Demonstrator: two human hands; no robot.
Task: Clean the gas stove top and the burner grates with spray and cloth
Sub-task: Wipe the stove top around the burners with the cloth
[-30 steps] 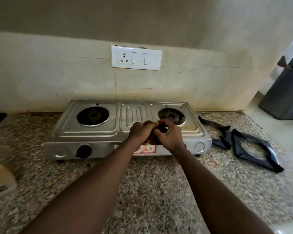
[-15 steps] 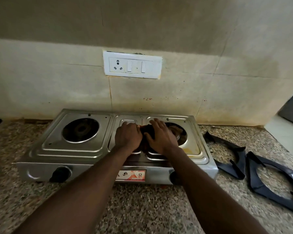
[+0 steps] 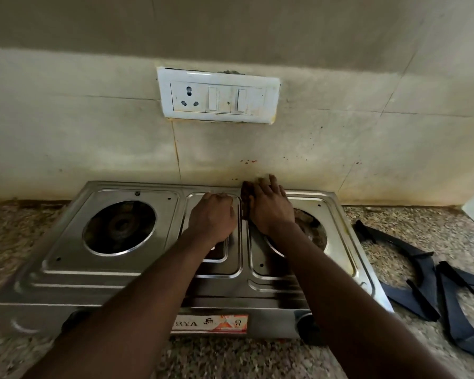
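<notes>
A two-burner steel gas stove (image 3: 137, 280) stands on the speckled counter against the wall, its grates off. My right hand (image 3: 268, 206) lies flat near the stove's back edge, pressing a dark cloth (image 3: 247, 194) that shows under the fingers, left of the right burner (image 3: 311, 231). My left hand (image 3: 212, 218) rests as a closed fist on the stove's middle panel; whether it holds part of the cloth is hidden. The left burner (image 3: 119, 227) is uncovered. Two dark burner grates (image 3: 422, 285) lie on the counter to the stove's right.
A white socket-and-switch plate (image 3: 218, 95) is on the stained tiled wall above the stove. The granite counter (image 3: 230, 359) runs in front of the stove. Two black knobs sit on the stove's front face, partly behind my arms.
Both hands moved from the stove's front edge across its top to the back. The right hand flattened on the cloth. The view came closer to the stove.
</notes>
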